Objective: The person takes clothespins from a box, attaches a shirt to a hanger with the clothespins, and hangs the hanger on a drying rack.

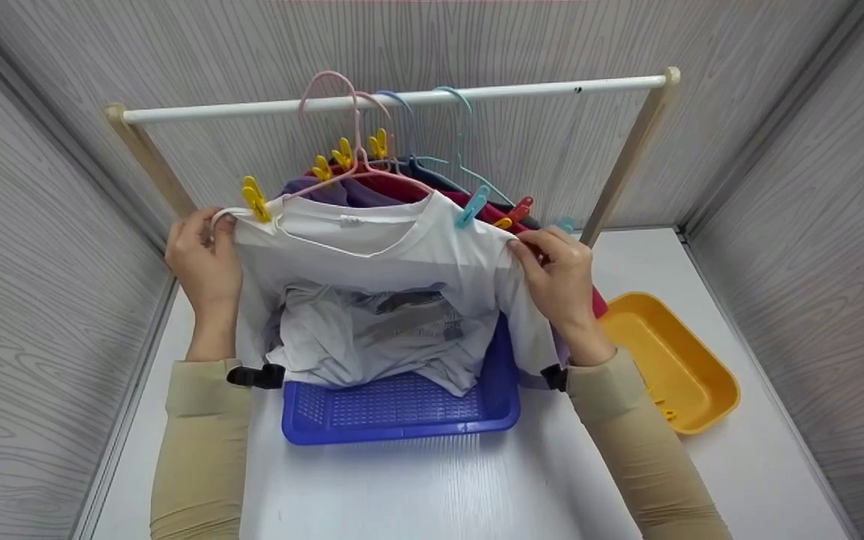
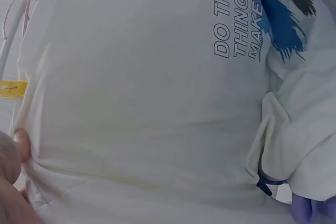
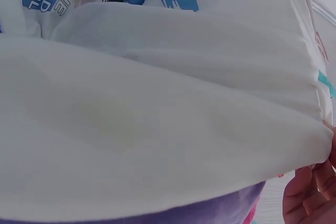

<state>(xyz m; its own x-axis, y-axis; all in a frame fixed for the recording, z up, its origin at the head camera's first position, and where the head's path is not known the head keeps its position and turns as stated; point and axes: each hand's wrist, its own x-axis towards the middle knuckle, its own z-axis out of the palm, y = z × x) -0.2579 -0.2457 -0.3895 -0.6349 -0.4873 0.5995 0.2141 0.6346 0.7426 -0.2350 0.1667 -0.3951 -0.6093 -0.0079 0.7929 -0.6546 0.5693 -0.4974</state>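
A white T-shirt [image 1: 357,274] with printed lettering hangs on a pink hanger [image 1: 331,182] at the front of the rack. My left hand [image 1: 207,259] pinches its left shoulder, beside a yellow clothespin [image 1: 254,201]. On the other side my right hand [image 1: 558,274] pinches the right sleeve near the shoulder, just outside a light blue clothespin [image 1: 472,208]. In the left wrist view the shirt front [image 2: 131,93] spreads flat from my thumb. The right wrist view shows the sleeve [image 3: 157,129] drawn taut to my fingertips. The shirt's lower part lies bunched over a blue basket [image 1: 402,409].
A white rail [image 1: 522,91] on wooden posts holds several hangers. Behind the shirt hang purple, red and dark garments, some clipped with clothespins. To the right, an orange tray [image 1: 672,367] holds a few yellow clothespins. Grey panels [image 1: 34,187] enclose the white table on the sides and back.
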